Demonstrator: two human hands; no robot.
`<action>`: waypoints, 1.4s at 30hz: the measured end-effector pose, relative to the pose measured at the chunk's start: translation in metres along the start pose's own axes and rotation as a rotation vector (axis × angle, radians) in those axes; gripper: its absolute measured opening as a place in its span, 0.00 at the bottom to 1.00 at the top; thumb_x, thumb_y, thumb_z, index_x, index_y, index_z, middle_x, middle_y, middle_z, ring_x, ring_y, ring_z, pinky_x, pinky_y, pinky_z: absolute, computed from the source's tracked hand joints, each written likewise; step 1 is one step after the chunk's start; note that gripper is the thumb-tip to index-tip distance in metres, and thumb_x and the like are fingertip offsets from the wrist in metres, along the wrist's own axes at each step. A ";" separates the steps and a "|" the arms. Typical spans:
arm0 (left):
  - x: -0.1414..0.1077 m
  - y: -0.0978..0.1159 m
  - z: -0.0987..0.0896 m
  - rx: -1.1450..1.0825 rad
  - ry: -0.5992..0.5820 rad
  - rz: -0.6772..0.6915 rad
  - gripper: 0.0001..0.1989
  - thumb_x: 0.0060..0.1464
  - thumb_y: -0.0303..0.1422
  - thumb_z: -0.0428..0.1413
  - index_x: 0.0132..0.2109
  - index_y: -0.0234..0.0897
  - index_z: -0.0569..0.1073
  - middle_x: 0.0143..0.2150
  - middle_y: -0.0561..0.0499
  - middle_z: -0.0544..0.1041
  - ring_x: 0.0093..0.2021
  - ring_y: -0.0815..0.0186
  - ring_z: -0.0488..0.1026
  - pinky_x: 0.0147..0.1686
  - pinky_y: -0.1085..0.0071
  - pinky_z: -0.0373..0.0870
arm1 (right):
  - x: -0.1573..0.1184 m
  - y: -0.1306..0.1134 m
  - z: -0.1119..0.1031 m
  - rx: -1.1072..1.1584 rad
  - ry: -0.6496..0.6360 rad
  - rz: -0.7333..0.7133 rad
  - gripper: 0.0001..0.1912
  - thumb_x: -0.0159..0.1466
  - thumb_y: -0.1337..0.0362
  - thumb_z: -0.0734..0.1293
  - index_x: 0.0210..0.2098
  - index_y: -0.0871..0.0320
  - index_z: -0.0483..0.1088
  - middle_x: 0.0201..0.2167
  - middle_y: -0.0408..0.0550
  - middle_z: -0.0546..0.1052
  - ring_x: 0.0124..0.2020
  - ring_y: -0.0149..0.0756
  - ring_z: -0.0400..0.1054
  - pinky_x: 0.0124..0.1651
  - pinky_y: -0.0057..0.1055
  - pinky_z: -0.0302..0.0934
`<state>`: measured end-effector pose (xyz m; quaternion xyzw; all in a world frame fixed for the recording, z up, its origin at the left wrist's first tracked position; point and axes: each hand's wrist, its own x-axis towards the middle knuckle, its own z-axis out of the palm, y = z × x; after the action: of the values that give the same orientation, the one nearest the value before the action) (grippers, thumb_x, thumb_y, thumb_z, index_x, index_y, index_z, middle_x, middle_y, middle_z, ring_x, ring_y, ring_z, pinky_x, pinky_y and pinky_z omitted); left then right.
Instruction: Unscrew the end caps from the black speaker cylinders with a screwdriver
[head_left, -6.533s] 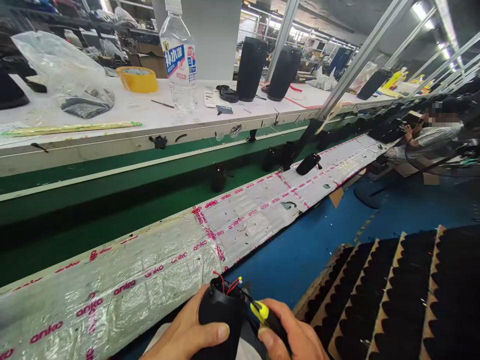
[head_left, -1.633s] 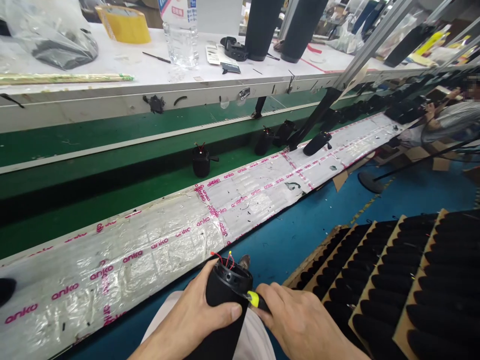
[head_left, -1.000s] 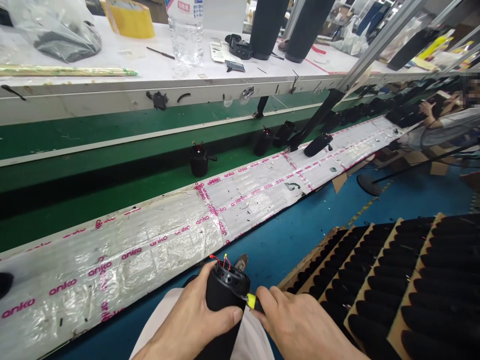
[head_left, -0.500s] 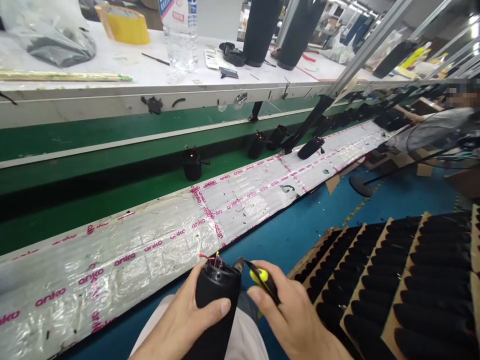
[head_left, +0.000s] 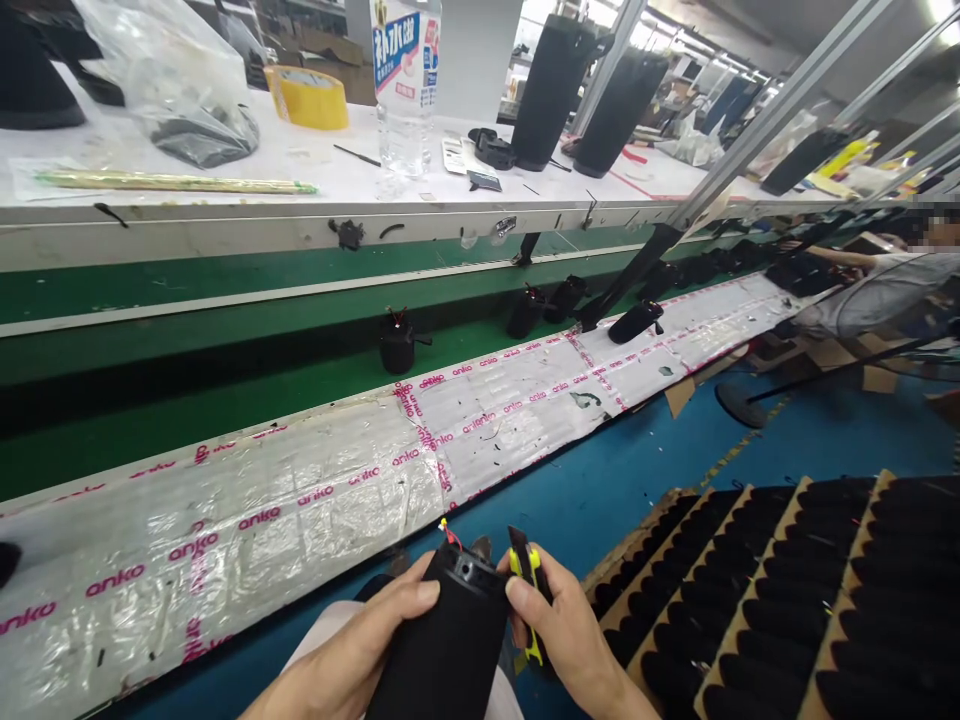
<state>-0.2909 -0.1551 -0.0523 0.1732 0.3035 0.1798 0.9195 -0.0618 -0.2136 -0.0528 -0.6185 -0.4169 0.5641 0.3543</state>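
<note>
My left hand (head_left: 367,632) is wrapped round the side of a black cloth-covered speaker body (head_left: 450,640). The cylinder leans over my lap, its open top end facing away from me and showing a black plastic rim. Thin red wires (head_left: 451,534) with a yellow tip stick out of that end. In my right hand (head_left: 561,622) is a yellow and black utility knife (head_left: 529,590), blade upward. My right thumb and fingers are at the cylinder's rim, on its right side; the blade stands apart from the cloth.
A ledge covered in "anko" tape (head_left: 315,540) runs ahead of me, with another black cylinder (head_left: 634,322) lying on it. Several more stand on the green belt (head_left: 330,385) behind. Cardboard-divided rows of black cylinders (head_left: 780,590) fill the right. A person's sleeve (head_left: 904,285) shows far right.
The speaker body has shifted right and turned in my left hand. My right hand has come in to the rim, and the knife has swung from slanting left to blade upward.
</note>
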 end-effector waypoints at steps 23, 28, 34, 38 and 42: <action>-0.010 0.031 0.015 0.691 0.164 0.172 0.48 0.46 0.49 0.68 0.70 0.46 0.60 0.66 0.44 0.74 0.67 0.39 0.65 0.68 0.44 0.55 | -0.027 -0.053 -0.003 -1.333 0.102 -0.800 0.19 0.80 0.60 0.46 0.41 0.55 0.63 0.24 0.40 0.70 0.20 0.34 0.70 0.21 0.35 0.51; -0.015 0.030 0.019 0.786 0.191 0.156 0.42 0.47 0.47 0.67 0.67 0.47 0.62 0.62 0.47 0.76 0.64 0.41 0.68 0.66 0.46 0.58 | -0.030 -0.048 0.000 -1.386 0.057 -0.800 0.18 0.80 0.61 0.45 0.42 0.56 0.62 0.24 0.41 0.69 0.19 0.36 0.69 0.20 0.36 0.50; -0.016 0.021 0.026 0.867 0.361 0.135 0.41 0.48 0.43 0.65 0.66 0.47 0.59 0.64 0.47 0.74 0.67 0.40 0.64 0.67 0.48 0.56 | -0.032 -0.046 0.003 -1.493 0.002 -0.716 0.04 0.74 0.63 0.62 0.42 0.56 0.62 0.26 0.42 0.71 0.19 0.40 0.67 0.20 0.39 0.46; -0.013 0.021 0.025 0.892 0.375 0.165 0.41 0.48 0.44 0.66 0.66 0.47 0.60 0.65 0.46 0.73 0.69 0.40 0.62 0.69 0.46 0.52 | -0.027 -0.040 0.003 -1.471 -0.020 -0.705 0.04 0.75 0.63 0.62 0.42 0.55 0.62 0.27 0.42 0.71 0.21 0.41 0.68 0.21 0.39 0.47; -0.010 0.024 0.018 0.718 0.235 0.188 0.43 0.47 0.51 0.66 0.66 0.45 0.62 0.61 0.46 0.76 0.66 0.39 0.65 0.67 0.49 0.57 | -0.022 -0.037 0.000 -1.132 0.038 -0.774 0.17 0.80 0.58 0.48 0.40 0.54 0.62 0.26 0.40 0.71 0.23 0.35 0.69 0.26 0.35 0.55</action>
<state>-0.2930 -0.1427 -0.0237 0.4895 0.4333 0.1644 0.7387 -0.0661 -0.2193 -0.0103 -0.5247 -0.8322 0.0812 0.1599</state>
